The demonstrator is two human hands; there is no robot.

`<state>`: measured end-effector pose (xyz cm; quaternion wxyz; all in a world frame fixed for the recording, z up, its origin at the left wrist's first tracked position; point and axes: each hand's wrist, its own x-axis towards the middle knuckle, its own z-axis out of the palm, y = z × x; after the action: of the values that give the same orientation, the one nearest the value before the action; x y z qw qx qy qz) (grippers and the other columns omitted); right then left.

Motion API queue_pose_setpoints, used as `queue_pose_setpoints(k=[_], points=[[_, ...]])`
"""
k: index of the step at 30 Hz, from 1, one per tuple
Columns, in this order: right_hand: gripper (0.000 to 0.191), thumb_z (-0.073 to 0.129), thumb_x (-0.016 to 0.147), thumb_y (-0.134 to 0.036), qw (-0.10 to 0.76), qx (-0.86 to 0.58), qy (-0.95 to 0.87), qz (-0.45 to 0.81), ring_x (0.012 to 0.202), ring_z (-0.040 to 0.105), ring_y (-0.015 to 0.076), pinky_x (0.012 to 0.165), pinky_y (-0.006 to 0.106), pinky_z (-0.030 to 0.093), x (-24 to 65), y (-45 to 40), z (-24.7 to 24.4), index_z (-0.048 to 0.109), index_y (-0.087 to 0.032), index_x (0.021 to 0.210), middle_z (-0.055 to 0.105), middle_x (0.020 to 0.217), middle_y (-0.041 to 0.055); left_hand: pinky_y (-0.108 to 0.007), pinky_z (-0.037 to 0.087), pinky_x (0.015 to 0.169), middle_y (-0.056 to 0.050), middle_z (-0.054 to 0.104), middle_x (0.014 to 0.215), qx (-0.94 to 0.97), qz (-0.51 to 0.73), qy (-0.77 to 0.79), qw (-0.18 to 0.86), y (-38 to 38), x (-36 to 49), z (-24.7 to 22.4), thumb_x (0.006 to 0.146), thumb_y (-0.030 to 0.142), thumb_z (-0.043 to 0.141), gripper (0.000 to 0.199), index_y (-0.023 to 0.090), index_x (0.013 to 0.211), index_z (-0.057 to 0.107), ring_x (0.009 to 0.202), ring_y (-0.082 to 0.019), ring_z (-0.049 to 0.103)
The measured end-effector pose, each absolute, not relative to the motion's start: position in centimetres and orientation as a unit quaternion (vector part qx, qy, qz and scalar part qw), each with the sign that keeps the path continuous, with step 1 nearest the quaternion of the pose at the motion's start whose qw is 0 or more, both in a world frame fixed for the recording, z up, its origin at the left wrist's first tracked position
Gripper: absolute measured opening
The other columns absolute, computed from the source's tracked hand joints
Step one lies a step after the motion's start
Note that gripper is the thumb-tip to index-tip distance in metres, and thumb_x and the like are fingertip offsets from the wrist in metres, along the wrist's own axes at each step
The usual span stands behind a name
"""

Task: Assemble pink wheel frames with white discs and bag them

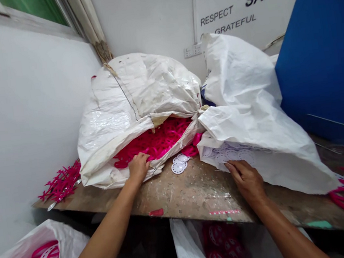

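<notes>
Pcs (163,139) bright pink, discs (179,168) wht w/ dashes.

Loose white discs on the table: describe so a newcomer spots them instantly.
On the brown table, two big white sacks lie side by side, mouths open. Between the mouths, the loose white discs form a small overlapping cluster, dark dashes near their rims. Unlike the similar discs inside the right sack, these lie out on the table.

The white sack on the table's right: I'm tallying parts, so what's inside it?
Inside the white sack, overlapping white discs show near its mouth; the right hand is at the opening's lower edge. Fabric covers anything deeper, so the full contents can't be seen.
</notes>
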<state>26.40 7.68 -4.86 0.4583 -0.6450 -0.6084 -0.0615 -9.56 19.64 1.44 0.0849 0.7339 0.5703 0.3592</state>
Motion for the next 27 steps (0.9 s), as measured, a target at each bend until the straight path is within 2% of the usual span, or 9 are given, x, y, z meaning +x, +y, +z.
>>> queue_pose_setpoints(k=[3, 5, 11, 14, 17, 19, 21, 23, 27], points=[[0.046, 0.039, 0.09, -0.054, 0.474, -0.65, -0.593, -0.039, 0.083, 0.064, 0.0235, 0.072, 0.033, 0.044, 26.5, 7.7, -4.7, 0.068, -0.019, 0.09, 0.07, 0.089, 0.0083, -0.038, 0.038, 0.094, -0.008, 0.063, 0.09, 0.709, 0.396, 0.569, 0.127, 20.1, -9.4, 1.9, 0.065, 0.015, 0.067, 0.008, 0.019, 0.071, 0.065, 0.1, -0.026, 0.054], [0.044, 0.042, 0.087, -0.055, 0.493, -0.654, -0.574, 0.0, 0.082, 0.064, 0.024, 0.073, 0.033, 0.044, 26.4, 7.5, -4.3, 0.068, -0.019, 0.089, 0.07, 0.09, 0.0084, -0.039, 0.039, 0.094, -0.008, 0.062, 0.091, 0.68, 0.434, 0.569, 0.159, 19.8, -9.5, 2.6, 0.068, 0.02, 0.067, 0.006, 0.018, 0.072, 0.063, 0.101, -0.026, 0.054], [0.037, 0.058, 0.079, -0.048, 0.594, -0.609, -0.46, 0.253, 0.06, 0.055, 0.0168, 0.058, 0.028, 0.044, 24.1, 5.2, -3.1, 0.062, -0.018, 0.1, 0.066, 0.079, 0.0045, -0.037, 0.052, 0.077, -0.008, 0.065, 0.093, 0.581, 0.505, 0.542, 0.337, 14.9, -8.0, 3.4, 0.08, 0.047, 0.054, 0.036, 0.015, 0.097, 0.056, 0.084, -0.021, 0.064], [0.038, 0.065, 0.075, -0.043, 0.633, -0.544, -0.408, 0.369, 0.06, 0.052, 0.0147, 0.052, 0.025, 0.042, 22.0, 3.4, -1.8, 0.06, -0.017, 0.103, 0.065, 0.083, 0.005, -0.035, 0.055, 0.076, -0.009, 0.067, 0.098, 0.512, 0.494, 0.492, 0.502, 11.4, -5.0, 2.7, 0.081, 0.04, 0.057, 0.031, 0.016, 0.1, 0.056, 0.083, -0.018, 0.066], [0.036, 0.068, 0.073, -0.039, 0.653, -0.509, -0.375, 0.416, 0.065, 0.053, 0.0147, 0.052, 0.024, 0.042, 20.6, 2.2, -0.1, 0.06, -0.018, 0.1, 0.065, 0.087, 0.0057, -0.031, 0.055, 0.077, -0.005, 0.068, 0.098, 0.347, 0.48, 0.407, 0.695, 8.5, -1.3, 1.7, 0.078, 0.026, 0.065, 0.023, 0.018, 0.098, 0.057, 0.082, -0.015, 0.066], [0.033, 0.068, 0.073, -0.037, 0.666, -0.493, -0.366, 0.424, 0.067, 0.053, 0.0146, 0.054, 0.024, 0.043, 20.3, 1.7, 0.7, 0.061, -0.018, 0.099, 0.065, 0.086, 0.0049, -0.03, 0.055, 0.077, -0.004, 0.067, 0.1, 0.294, 0.457, 0.376, 0.751, 7.1, 0.8, 1.1, 0.078, 0.023, 0.066, 0.023, 0.019, 0.099, 0.057, 0.083, -0.014, 0.066], [0.03, 0.069, 0.073, -0.035, 0.678, -0.477, -0.356, 0.431, 0.067, 0.053, 0.0138, 0.055, 0.023, 0.042, 20.5, 1.4, 1.1, 0.061, -0.019, 0.097, 0.064, 0.085, 0.0035, -0.033, 0.055, 0.08, -0.003, 0.066, 0.103, 0.321, 0.44, 0.377, 0.749, 6.1, 2.4, 0.5, 0.079, 0.025, 0.066, 0.022, 0.021, 0.098, 0.058, 0.086, -0.015, 0.065], [0.028, 0.07, 0.072, -0.036, 0.686, -0.463, -0.328, 0.456, 0.067, 0.052, 0.013, 0.057, 0.023, 0.042, 21.0, 1.1, 1.1, 0.061, -0.019, 0.093, 0.063, 0.083, 0.0019, -0.036, 0.052, 0.085, -0.004, 0.065, 0.107, 0.431, 0.433, 0.394, 0.687, 5.4, 3.2, 0.3, 0.079, 0.027, 0.066, 0.016, 0.022, 0.093, 0.061, 0.093, -0.018, 0.064], [0.029, 0.072, 0.069, -0.04, 0.666, -0.446, -0.254, 0.542, 0.064, 0.05, 0.0111, 0.058, 0.022, 0.04, 22.1, 0.3, 0.2, 0.056, -0.019, 0.08, 0.059, 0.074, -0.0012, -0.044, 0.035, 0.105, -0.007, 0.058, 0.126, 0.747, 0.375, 0.349, 0.424, 4.2, 3.5, 0.3, 0.08, 0.021, 0.062, 0.013, 0.025, 0.089, 0.071, 0.121, -0.026, 0.049]])
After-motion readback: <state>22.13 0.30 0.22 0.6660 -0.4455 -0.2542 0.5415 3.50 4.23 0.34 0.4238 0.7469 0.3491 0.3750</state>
